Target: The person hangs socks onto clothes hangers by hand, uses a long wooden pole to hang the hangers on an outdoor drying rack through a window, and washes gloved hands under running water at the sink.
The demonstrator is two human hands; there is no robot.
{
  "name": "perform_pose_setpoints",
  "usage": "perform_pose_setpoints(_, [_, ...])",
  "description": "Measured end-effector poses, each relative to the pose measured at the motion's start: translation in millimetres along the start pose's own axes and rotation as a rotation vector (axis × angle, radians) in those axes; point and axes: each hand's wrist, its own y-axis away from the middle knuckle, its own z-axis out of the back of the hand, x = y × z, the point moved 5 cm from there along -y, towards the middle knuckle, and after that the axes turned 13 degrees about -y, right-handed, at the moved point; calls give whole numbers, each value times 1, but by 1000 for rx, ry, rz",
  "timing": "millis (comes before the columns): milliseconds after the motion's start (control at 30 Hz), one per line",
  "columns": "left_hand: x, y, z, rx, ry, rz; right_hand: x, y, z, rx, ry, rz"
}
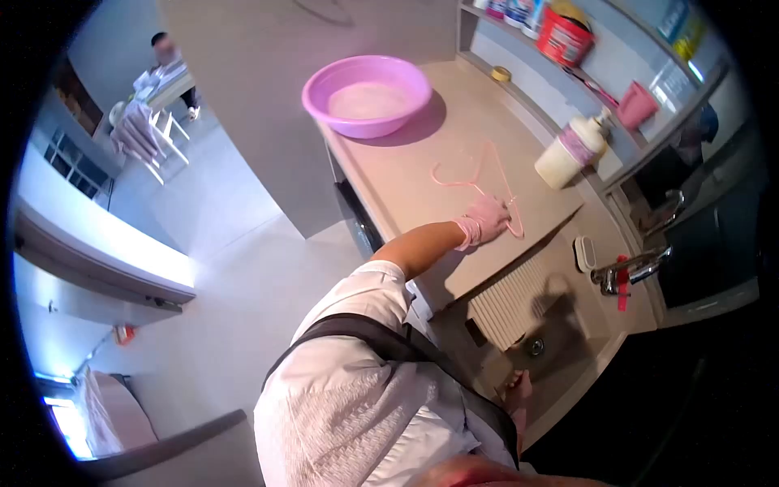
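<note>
My left hand (489, 219), in a pink glove, has its fingers closed on the lower part of a thin pink hanger (505, 177) on the counter. The hanger's hook points toward the basin. My right hand (519, 388) is low beside the sink (560, 337), partly hidden by my body; its fingers look curled, and what they hold, if anything, is too small to make out. Beyond the hanger a round pink-purple basin (367, 96) stands on the counter (389, 174).
A white pump bottle (573, 150) stands by the wall, below shelves holding a red container (563, 36) and a pink cup (637, 105). Near the faucet (633, 272) lies a white oval dish (584, 254). Far left, a person (165, 53) sits at a table near a chair (146, 138).
</note>
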Motion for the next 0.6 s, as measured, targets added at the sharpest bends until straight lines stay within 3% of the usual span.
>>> perform_pose_setpoints(133, [-4,29,-3,201,101,-348,-6,9,-14,-73,8,41])
perform_pose_setpoints(200, [-14,52,8,110,145,-403,13,39,-56,-107,51,83])
perform_pose_setpoints(267, [-30,76,8,128,137,-495,35,91,-115,-348,301,43])
perform_pose_setpoints(300, [-37,89,8,106,165,-552,30,71,-89,-334,304,47])
perform_pose_setpoints(367, [-45,107,31,167,150,-547,27,28,-39,-79,1814,966])
perform_pose_setpoints(400, [-46,111,36,82,188,-536,26,7,-18,-64,1814,970])
perform_pose_setpoints(467, [-44,114,43,-69,278,-526,29,-26,14,-139,1465,601])
perform_pose_setpoints(600, [-52,113,33,115,150,-495,46,-13,1,-48,1656,645])
